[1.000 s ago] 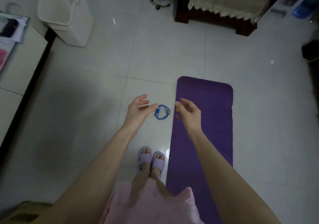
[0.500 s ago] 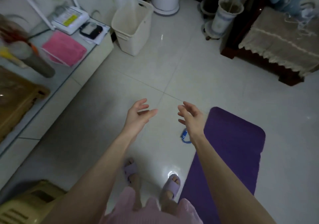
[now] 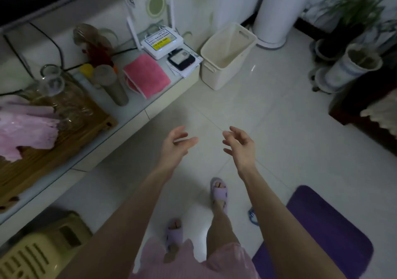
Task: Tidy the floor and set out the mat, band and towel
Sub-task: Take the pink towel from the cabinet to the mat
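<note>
The purple mat (image 3: 326, 231) lies unrolled on the tiled floor at the lower right. A blue band (image 3: 252, 216) lies on the floor beside the mat's left edge, partly hidden behind my right forearm. A folded pink towel (image 3: 147, 75) rests on the low white shelf at the left. My left hand (image 3: 175, 146) and my right hand (image 3: 241, 146) hang in the air over the floor, fingers relaxed, both holding nothing.
A cream waste bin (image 3: 225, 56) stands at the shelf's end. The shelf holds a router (image 3: 162, 42), a wooden tray (image 3: 38, 149) with glassware and pink cloth. A yellow stool (image 3: 36, 255) is at lower left; plant pots (image 3: 352, 66) and dark furniture (image 3: 365, 106) stand right.
The view has swung left and up from the mat toward the shelf. The mat and band have slid to the lower right. Both hands stay raised and holding nothing.
</note>
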`<state>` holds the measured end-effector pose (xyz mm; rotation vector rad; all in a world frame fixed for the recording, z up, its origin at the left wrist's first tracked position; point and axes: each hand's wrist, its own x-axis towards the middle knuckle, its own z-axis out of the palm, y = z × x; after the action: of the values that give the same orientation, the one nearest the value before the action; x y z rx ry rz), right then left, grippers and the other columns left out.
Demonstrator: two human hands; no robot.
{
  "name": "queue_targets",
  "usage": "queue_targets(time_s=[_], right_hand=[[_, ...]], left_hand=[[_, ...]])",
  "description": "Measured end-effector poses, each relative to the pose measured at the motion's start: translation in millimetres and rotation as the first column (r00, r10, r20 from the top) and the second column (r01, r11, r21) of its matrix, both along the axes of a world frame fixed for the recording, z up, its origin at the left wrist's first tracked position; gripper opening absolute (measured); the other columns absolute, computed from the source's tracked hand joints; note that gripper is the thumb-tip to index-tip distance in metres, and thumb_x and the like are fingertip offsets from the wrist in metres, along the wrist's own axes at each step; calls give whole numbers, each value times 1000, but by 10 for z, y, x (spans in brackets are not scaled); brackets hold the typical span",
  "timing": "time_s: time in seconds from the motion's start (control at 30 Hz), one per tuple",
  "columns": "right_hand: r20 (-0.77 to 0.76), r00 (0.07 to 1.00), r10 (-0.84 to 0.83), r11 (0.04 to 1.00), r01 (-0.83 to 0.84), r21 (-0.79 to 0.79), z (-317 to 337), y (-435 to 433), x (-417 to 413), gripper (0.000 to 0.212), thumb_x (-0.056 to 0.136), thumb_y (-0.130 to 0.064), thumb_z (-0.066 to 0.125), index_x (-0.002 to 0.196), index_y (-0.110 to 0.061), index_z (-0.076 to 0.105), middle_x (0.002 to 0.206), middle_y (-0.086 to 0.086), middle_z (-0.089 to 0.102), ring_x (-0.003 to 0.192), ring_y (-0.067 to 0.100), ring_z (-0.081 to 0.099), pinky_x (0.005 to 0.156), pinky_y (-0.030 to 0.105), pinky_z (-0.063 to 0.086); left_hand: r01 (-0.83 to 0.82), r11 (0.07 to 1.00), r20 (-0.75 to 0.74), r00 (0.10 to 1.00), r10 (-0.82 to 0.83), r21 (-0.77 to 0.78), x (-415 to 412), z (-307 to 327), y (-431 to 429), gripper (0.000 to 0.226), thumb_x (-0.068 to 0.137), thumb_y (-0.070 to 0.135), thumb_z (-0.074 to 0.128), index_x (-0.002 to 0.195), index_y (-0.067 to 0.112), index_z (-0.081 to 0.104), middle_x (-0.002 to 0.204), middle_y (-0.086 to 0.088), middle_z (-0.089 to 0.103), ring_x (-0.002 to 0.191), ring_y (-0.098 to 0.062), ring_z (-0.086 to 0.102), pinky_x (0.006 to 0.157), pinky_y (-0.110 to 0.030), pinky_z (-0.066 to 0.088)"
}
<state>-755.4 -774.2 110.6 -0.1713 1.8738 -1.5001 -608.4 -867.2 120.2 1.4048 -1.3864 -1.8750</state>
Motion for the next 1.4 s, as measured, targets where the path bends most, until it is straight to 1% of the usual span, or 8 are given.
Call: queue_targets(time_s=[0.17,0.43,0.57,0.7,1.0,1.13,1.27,1.4], right_hand=[[1,986,166,986,-165,-13,-21,-665,-347,31,88,-21,67,117,-14,60,94,0,63,85,17,64,76,35,55],[22,872,489,872,-489,10,-82,-1828,-1198,27,87,-20,68,113,-16,63,100,5,67,85,17,65,77,38,56],[33,802,596,801,-597,38,-129,-2248,-1439,35,88,-23,67,120,-12,60,103,5,66,90,19,65,78,36,56],[73,754,653,754,-656,33,-240,-2664,-1511,34,89,-23,66,120,-12,59,104,6,66,92,19,64,81,36,55],[99,639,763,634,-769,76,-633,-3623,-1373,34,89,-27,66,120,-16,57,106,3,64,88,15,63,76,32,53],[93,593,800,582,-804,119,-840,-4037,-1288,31,87,-26,67,116,-15,60,96,-2,65,84,15,62,71,30,51],[83,550,831,535,-831,152,-1033,-4436,-1179,12,87,-22,67,96,-28,63,86,-8,64,75,5,60,74,30,49],[94,508,856,491,-857,156,-1315,-4844,-1076,15,86,-18,69,99,-16,63,98,8,68,84,14,61,76,32,47]], left_hand=[[-98,995,16,995,98,-30,-221,-60,-411,49,82,20,73,126,20,51,116,-1,56,95,-11,57,80,-31,50],[-479,877,33,878,478,24,-1011,-138,-1079,41,82,17,72,119,20,54,108,1,56,91,-11,57,77,-31,49],[-562,826,31,827,562,42,-1174,-152,-1367,41,82,20,73,118,23,54,113,-2,57,99,-17,58,84,-38,50],[-639,767,2,769,640,59,-1262,-208,-1682,41,82,17,72,118,21,53,113,-3,57,92,-12,58,84,-36,48],[-729,671,84,683,726,133,-1143,-622,-2377,46,82,19,72,124,19,53,118,-3,58,98,-14,58,90,-40,50],[-749,643,108,661,743,158,-1053,-869,-2666,51,82,21,73,128,15,52,120,-3,58,100,-14,58,87,-36,50],[-790,587,145,610,779,173,-1010,-1118,-2931,46,83,16,72,124,16,51,109,5,59,89,-6,57,82,-31,48],[-826,543,191,564,804,152,-1029,-1385,-3182,40,82,9,70,113,17,47,93,13,56,81,-5,55,62,-11,43]])
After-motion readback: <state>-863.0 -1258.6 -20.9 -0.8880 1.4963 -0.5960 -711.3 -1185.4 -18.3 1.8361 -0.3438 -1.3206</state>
